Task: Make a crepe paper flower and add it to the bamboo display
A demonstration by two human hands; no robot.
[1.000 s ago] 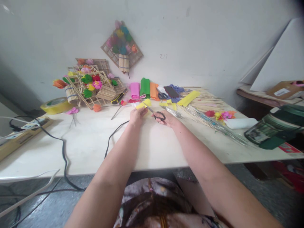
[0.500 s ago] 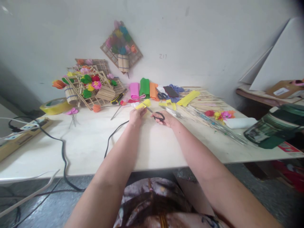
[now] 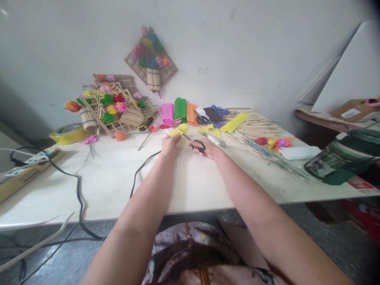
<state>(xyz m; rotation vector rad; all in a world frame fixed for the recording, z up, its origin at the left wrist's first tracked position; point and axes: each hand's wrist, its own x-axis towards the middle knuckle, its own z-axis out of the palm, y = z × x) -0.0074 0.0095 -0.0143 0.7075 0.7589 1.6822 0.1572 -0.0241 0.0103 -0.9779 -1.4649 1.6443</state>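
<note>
My left hand [image 3: 171, 144] is closed on a small piece of yellow paper [image 3: 181, 129] above the white table. Black-handled scissors [image 3: 198, 146] are in my right hand [image 3: 209, 149], their blades pointing up and left against the yellow paper. Whether the blades are parted is too small to tell. Just beyond the hands lie rolls of pink [image 3: 167, 113], green [image 3: 180, 111] and orange paper [image 3: 191, 114]. More yellow paper [image 3: 235, 122] rests to the right, beside cut yellow scraps [image 3: 212, 130].
Stick lattices with paper flowers [image 3: 111, 107] are piled at the back left, near yellow tape [image 3: 68, 133] and a power strip [image 3: 32, 170]. A black cable [image 3: 135, 174] crosses the table. Thin sticks [image 3: 258, 126], wires [image 3: 276, 162] and a green jar [image 3: 332, 158] stretch along the right.
</note>
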